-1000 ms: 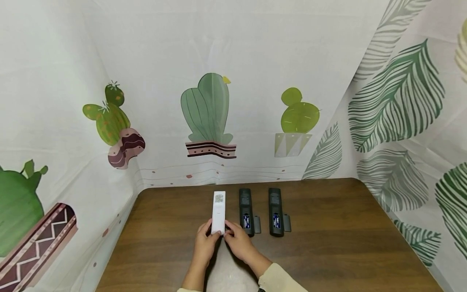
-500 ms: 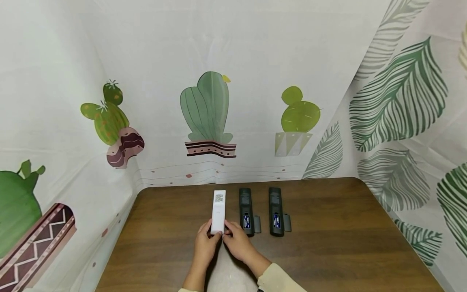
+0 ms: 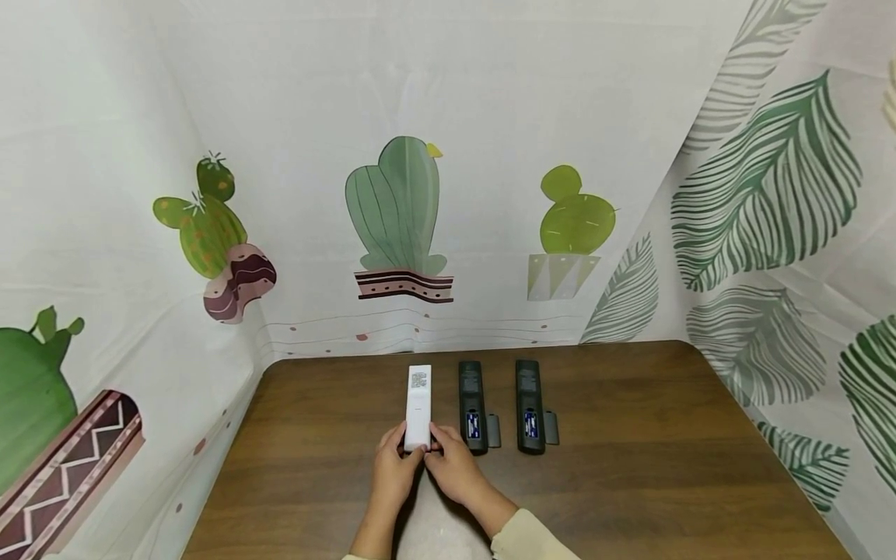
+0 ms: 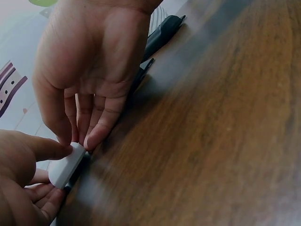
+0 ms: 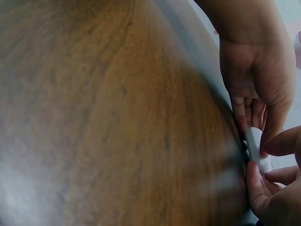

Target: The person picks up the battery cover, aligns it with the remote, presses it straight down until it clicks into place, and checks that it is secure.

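A white remote control (image 3: 418, 408) lies back side up, a printed code at its far end. My left hand (image 3: 393, 469) grips its near end from the left, thumb on the end and fingers along the side. From the right, my right hand (image 3: 453, 467) holds the same end, its thumb close beside the left one. Both wrist views show the remote's rounded near end, with the left hand (image 4: 21, 174) and right hand (image 5: 277, 188) around it. The undersides of the fingers are partly hidden.
Right of the hands lie two black remotes, a nearer one (image 3: 471, 389) and a farther one (image 3: 528, 389), battery compartments uncovered with blue batteries inside. Beside each lies its cover, one (image 3: 493, 430) and another (image 3: 551, 428). A patterned cloth (image 3: 483, 327) hangs behind the wooden table (image 3: 630, 482).
Both hands keep their grip on the white remote, which has barely shifted. The right forearm and sleeve have moved slightly left. The black remotes stay in place.
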### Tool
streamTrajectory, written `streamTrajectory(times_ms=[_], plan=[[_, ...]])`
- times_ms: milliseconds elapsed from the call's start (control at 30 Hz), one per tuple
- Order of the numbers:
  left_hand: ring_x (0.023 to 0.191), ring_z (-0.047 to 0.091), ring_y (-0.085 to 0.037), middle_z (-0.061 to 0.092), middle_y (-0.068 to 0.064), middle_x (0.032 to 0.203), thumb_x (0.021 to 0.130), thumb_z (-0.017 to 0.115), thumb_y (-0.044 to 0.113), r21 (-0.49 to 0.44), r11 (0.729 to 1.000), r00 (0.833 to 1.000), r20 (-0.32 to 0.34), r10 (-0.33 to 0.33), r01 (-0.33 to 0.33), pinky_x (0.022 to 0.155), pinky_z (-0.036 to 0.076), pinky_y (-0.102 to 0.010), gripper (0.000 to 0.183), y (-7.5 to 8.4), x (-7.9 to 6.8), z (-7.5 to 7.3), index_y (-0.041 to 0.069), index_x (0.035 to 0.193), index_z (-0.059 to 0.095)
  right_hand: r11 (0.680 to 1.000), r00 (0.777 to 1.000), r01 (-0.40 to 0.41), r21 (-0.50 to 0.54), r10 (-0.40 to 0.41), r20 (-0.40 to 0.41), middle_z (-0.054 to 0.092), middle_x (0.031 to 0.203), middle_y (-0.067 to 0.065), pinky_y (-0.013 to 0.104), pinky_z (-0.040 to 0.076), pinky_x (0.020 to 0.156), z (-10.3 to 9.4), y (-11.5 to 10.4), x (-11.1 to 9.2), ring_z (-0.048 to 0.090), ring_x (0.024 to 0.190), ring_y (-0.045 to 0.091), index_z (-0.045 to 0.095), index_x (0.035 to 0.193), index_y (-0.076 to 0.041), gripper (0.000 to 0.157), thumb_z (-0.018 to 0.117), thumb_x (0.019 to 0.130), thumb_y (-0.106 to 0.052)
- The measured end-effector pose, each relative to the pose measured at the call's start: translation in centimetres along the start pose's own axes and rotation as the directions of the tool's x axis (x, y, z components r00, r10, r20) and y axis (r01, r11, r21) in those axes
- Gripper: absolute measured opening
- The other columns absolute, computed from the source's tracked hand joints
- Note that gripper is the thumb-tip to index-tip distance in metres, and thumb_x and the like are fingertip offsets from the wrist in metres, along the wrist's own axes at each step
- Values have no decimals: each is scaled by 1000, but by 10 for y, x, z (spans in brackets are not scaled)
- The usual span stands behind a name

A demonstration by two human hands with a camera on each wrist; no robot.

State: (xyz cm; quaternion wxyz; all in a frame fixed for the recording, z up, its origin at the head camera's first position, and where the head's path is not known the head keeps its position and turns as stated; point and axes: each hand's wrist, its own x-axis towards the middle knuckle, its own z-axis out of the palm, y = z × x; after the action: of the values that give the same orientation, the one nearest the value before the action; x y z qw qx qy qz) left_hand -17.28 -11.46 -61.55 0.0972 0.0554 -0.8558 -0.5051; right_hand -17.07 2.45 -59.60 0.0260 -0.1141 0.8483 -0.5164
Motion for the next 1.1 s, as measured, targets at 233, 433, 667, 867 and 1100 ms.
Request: streamTrajectory(times_ms=[233,433,667,867,1100], plan=[[116,60,-35,61,-22,131,82,79,5,-9,1000,1000,-27,15,-15,90,58,-35,60,-1,-2,2,-10,136,57,1000,1000,-8,-7,8,-2,57,136,18,29,53,88,0,-2,-1,62,108,26,50,142,10,50,57,94,-1],[120,56,-38,62,-22,130,80,80,6,34,999,999,-38,24,-23,95,55,-42,61,1,-3,2,-9,135,58,999,1000,-12,-42,11,-19,58,135,16,30,53,91,1,-3,-2,62,109,24,53,141,8,46,53,95,2],[120,55,-40,62,-22,130,79,81,7,91,996,998,-54,25,-20,98,48,-53,62,3,-4,4,-9,135,58,999,999,-26,-45,25,-32,58,135,16,30,53,92,2,-1,-2,63,109,23,54,140,7,46,52,95,2],[122,55,-40,62,-23,130,79,80,7,88,996,997,-79,-2,9,101,47,-55,61,5,-6,6,-9,134,59,999,998,-32,-7,32,-49,59,131,17,32,54,90,4,-1,-3,63,109,27,55,138,8,46,54,93,3],[114,62,-36,59,-25,131,84,72,3,-21,999,996,-75,-43,42,96,54,-48,54,9,-5,4,-10,135,57,998,998,-53,29,54,-31,57,135,20,42,55,95,3,-6,-4,62,114,31,53,140,10,48,58,94,-5]])
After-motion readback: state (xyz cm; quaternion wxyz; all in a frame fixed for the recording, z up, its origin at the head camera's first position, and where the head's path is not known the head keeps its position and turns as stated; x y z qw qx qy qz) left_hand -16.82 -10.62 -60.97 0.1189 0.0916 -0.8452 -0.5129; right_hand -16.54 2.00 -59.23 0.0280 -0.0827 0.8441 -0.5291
